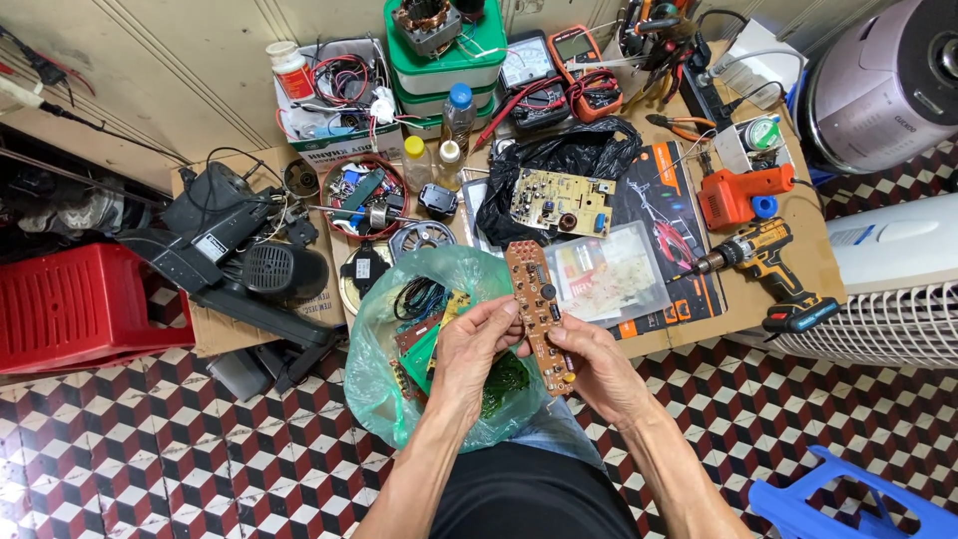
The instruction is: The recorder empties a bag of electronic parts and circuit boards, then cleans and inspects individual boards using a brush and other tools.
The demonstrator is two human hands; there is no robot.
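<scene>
Here both hands, left hand and right hand, pinch a long brown circuit board above a green plastic bag, fingers closed on its edges.

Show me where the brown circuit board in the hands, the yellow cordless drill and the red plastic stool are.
brown circuit board (532,289): head view, on its upper half above the fingers.
yellow cordless drill (763,250): head view, on its motor body.
red plastic stool (75,304): head view, on its slatted top.
</scene>
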